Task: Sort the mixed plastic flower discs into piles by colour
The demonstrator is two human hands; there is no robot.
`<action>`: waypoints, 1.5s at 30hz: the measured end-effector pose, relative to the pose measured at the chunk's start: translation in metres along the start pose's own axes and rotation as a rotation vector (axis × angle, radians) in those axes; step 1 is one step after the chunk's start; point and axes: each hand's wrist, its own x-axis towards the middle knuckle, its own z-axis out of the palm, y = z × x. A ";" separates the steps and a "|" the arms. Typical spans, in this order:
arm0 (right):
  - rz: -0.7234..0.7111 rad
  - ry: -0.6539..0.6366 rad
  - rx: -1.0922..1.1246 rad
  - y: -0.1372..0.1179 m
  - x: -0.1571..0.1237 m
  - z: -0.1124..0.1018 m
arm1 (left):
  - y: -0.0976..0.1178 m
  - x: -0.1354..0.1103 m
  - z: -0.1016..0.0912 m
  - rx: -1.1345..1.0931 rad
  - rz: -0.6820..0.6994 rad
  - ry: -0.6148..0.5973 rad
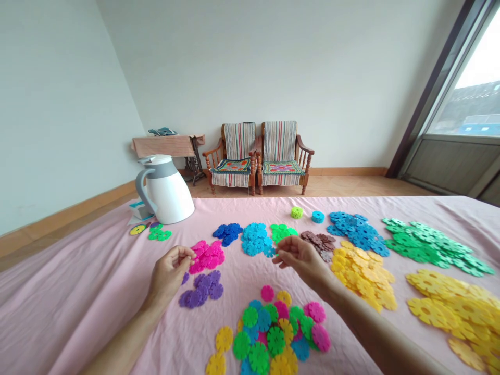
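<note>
Sorted heaps of plastic snowflake discs lie on a pink cloth (89, 297). My left hand (169, 273) hovers with its fingertips pinched together at the edge of the pink pile (208, 255), just above the purple pile (201, 290). I cannot make out what is in the pinch. My right hand (300, 259) is curled, thumb against fingers, between the light blue pile (254, 239) and the brown pile (318, 244); its contents are hidden. A mixed-colour pile (273, 333) lies in front of me between my forearms.
Further piles: dark blue (228, 233), bright green (282, 230), orange-yellow (363, 276), blue (357, 232), green (429, 247), yellow (457, 312). Two small stacks (297, 212) stand at the back. A white jug (166, 190) stands back left. Two wooden chairs (260, 156) stand by the wall.
</note>
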 end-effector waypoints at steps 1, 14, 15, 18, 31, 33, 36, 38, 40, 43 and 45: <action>0.002 0.047 0.052 -0.001 0.001 0.000 | 0.000 0.000 0.000 0.003 0.004 -0.002; -0.095 -0.191 -0.378 -0.020 -0.027 0.005 | 0.003 -0.002 0.002 0.042 0.001 -0.024; -0.109 -0.242 -0.410 -0.025 -0.031 0.008 | 0.002 -0.001 0.002 0.042 0.003 -0.026; -0.114 -0.379 -0.460 -0.036 -0.042 0.014 | 0.001 -0.001 0.002 0.044 0.006 -0.033; -0.132 -0.414 -0.414 -0.033 -0.045 0.021 | 0.004 -0.002 0.002 0.051 0.012 -0.048; -0.079 -0.388 -0.334 -0.034 -0.042 0.019 | 0.003 -0.002 0.001 0.051 0.007 -0.049; -0.021 -0.209 -0.332 -0.027 -0.035 0.015 | 0.003 -0.002 0.002 0.059 -0.001 -0.057; -0.007 -0.090 -0.393 -0.016 -0.028 0.011 | 0.003 -0.002 0.002 0.059 -0.001 -0.059; 0.000 -0.075 -0.375 -0.004 -0.022 0.007 | 0.003 -0.002 0.002 0.057 0.002 -0.057; 0.029 -0.062 -0.086 0.005 -0.013 0.000 | 0.003 -0.002 0.003 0.053 -0.004 -0.056; 0.034 0.016 0.071 0.007 -0.009 -0.004 | 0.003 -0.002 0.002 0.053 -0.011 -0.062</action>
